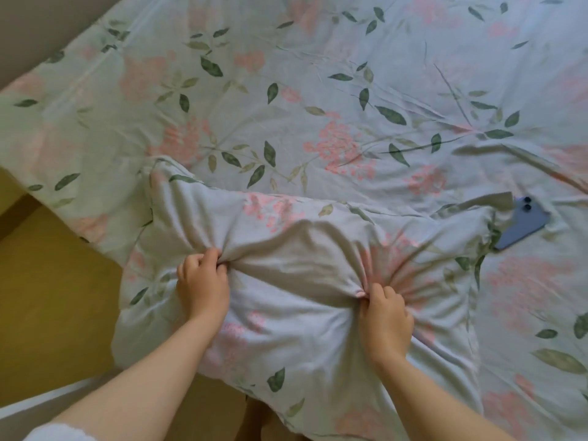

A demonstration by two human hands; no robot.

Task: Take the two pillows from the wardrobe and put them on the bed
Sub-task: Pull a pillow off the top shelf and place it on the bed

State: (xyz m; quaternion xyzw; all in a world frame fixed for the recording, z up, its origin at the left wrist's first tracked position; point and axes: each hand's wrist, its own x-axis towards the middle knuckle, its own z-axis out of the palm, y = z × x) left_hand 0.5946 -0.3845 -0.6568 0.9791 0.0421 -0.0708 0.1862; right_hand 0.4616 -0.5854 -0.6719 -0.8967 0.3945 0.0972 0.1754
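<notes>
Nearest the camera, two bare forearms reach forward from the bottom of the view, a bit of white sleeve point(60, 432) at the lower left corner. Yellow-brown floor point(54, 297) shows to the left, beside the bed's near edge. Left hand point(203, 281) closed in a fist, fingers bunching a fold of the pillow's cover. Right hand point(386, 316) likewise closed, pinching gathered fabric; creases radiate out from both grips. The pillow point(296, 281) lies at the near edge of the bed point(95, 128), close to its near-left corner, its lower left part overhanging the edge above the floor. Cover is pale blue-green with pink flower clusters and dark green leaves, the same print as the bedspread, so the outline is hard to follow in places. The middle of the pillow between the two hands is puckered into a ridge. Whether it rests with full weight on the bed or is partly lifted by the hands, cannot tell. Only one pillow visible. Just past the pillow's far right corner, a blue phone point(521, 222) lies face down on the bedspread, camera lenses up, its lower end touching or tucked under the pillow corner. Beyond, wrinkled floral bedspread runs to the far edge; a plain grey surface shows past the far left corner.
</notes>
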